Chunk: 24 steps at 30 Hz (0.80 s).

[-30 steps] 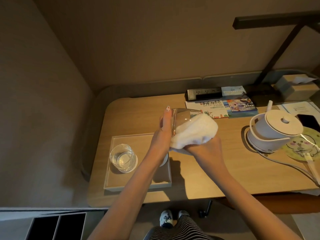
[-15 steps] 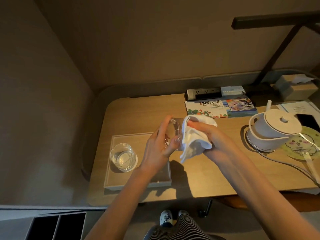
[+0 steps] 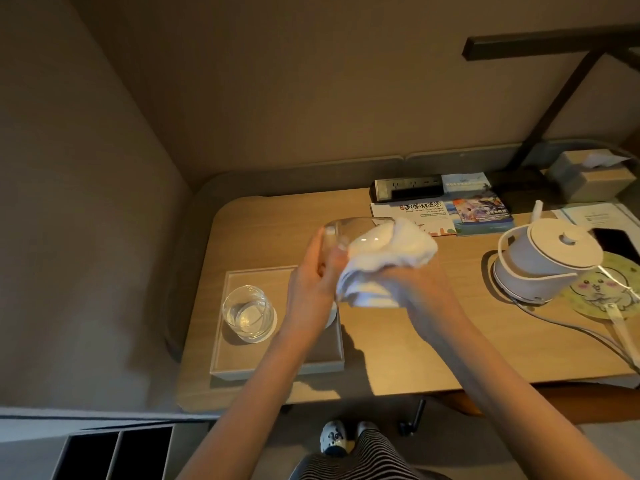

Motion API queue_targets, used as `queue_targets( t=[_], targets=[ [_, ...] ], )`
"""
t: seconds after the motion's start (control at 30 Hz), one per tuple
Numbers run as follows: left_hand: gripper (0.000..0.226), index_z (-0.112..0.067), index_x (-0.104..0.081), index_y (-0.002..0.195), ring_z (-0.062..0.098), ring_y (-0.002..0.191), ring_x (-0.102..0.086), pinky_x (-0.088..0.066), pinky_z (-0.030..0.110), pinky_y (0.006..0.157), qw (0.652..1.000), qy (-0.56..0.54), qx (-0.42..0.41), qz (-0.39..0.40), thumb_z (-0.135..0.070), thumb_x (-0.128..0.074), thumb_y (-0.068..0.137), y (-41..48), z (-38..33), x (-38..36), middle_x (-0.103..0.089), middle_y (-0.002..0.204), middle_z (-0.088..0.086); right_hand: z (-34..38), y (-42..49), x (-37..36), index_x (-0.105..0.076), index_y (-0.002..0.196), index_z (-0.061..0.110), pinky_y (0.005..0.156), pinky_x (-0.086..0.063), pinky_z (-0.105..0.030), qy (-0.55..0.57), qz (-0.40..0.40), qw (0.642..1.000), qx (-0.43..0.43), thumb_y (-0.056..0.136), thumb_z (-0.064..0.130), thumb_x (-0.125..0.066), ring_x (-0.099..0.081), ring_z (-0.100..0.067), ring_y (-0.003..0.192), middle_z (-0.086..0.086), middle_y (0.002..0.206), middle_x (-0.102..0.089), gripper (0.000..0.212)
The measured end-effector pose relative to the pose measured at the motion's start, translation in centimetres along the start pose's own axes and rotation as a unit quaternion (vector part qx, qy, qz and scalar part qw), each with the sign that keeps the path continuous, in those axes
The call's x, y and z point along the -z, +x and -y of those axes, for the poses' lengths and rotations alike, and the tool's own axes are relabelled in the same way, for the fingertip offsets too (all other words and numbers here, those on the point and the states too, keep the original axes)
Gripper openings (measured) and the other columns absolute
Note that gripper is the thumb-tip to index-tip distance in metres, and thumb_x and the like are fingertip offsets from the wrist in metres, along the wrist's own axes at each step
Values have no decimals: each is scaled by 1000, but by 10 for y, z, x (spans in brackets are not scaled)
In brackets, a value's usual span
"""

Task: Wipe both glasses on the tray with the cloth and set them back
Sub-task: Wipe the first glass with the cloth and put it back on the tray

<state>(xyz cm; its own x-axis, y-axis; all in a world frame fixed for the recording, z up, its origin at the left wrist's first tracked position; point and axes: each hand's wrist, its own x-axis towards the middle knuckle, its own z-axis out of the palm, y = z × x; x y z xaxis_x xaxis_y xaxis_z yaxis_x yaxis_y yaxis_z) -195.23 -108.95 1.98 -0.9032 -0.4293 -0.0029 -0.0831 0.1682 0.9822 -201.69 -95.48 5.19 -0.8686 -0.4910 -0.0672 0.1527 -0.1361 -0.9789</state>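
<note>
With the white cloth [image 3: 388, 258] now bunched back into the glass [image 3: 349, 233], gripped by the left hand [image 3: 311, 289] above the tray [image 3: 277, 368] and packed by the right hand [image 3: 426, 292], wiping is judged unfinished.

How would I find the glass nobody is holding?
Look at the wooden desk and find the shallow pale tray near its left end. The glass stands upright in the tray's left half, on a small white coaster. Unlike the other glass, which the left hand holds tilted against a white cloth, nothing touches it.
</note>
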Motion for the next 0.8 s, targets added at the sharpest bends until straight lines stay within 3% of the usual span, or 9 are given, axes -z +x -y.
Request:
queue_targets(
  t=[0.13,0.2,0.27,0.37,0.47,0.57,0.67,0.73,0.8],
  targets=[
    [74,-53,-23,145,-4,108,-52,-49,21,87,984,123,-103,75,-62,-59,81,-5,3,12,-49,126,-25,7,4,6,-62,78,4,49,-50,-22,161,3,984,-80,55,1,-67,-65,-11,57,-5,68,-64,25],
    [83,-71,-11,138,-17,113,-39,-43,26,96,973,169,-103,122,-59,-68,78,-4,-1,24,-33,126,-50,8,3,10,-62,82,8,46,-48,-20,167,1,981,-99,59,6,-62,-64,-9,55,-1,65,-65,23],
    [89,-73,-11,138,-22,119,-36,-41,32,102,973,133,-81,172,-67,-70,71,0,-5,34,-28,126,-60,8,1,12,-60,84,4,45,-47,-20,144,17,987,-73,63,1,-64,-64,-9,55,1,62,-66,22],
    [106,-49,-27,145,1,109,-65,-56,28,88,973,-128,69,181,-90,-60,53,6,-6,38,-63,129,-24,7,-3,8,-59,86,0,52,-51,-25,87,40,995,-11,59,-5,-67,-65,-14,61,0,65,-67,29],
    [81,-26,-55,131,36,89,-69,-60,34,69,959,-141,152,195,-82,-33,78,2,-10,29,-69,117,20,6,-3,5,-55,70,15,52,-42,-29,-2,43,999,21,47,-9,-66,-52,-19,65,-7,66,-55,35],
    [66,-16,-63,112,21,62,-54,-42,24,47,957,-179,173,152,-73,-47,83,2,-8,24,-63,87,14,-2,0,10,-50,65,13,54,-35,-32,-64,46,997,3,48,-8,-65,-42,-18,66,-9,68,-46,32],
    [40,-31,-60,122,22,81,-65,-52,24,58,972,-146,118,145,-48,-68,86,-1,-2,26,-72,99,-1,-2,2,14,-53,77,2,58,-45,-33,-46,44,998,-8,54,-7,-72,-54,-21,71,-14,76,-55,31],
    [59,-40,-47,133,4,94,-69,-55,21,73,982,-84,77,152,-21,-74,84,-6,4,28,-73,106,-16,2,4,15,-53,81,-10,60,-51,-37,-24,55,998,-7,60,-8,-70,-61,-24,71,-17,77,-59,27],
    [81,-41,-40,141,1,104,-66,-53,19,83,984,-41,38,170,-6,-79,79,-10,8,30,-66,119,-13,4,4,14,-58,82,-11,59,-51,-35,2,33,999,-21,62,-7,-70,-64,-23,68,-14,73,-61,24]
  ],
)
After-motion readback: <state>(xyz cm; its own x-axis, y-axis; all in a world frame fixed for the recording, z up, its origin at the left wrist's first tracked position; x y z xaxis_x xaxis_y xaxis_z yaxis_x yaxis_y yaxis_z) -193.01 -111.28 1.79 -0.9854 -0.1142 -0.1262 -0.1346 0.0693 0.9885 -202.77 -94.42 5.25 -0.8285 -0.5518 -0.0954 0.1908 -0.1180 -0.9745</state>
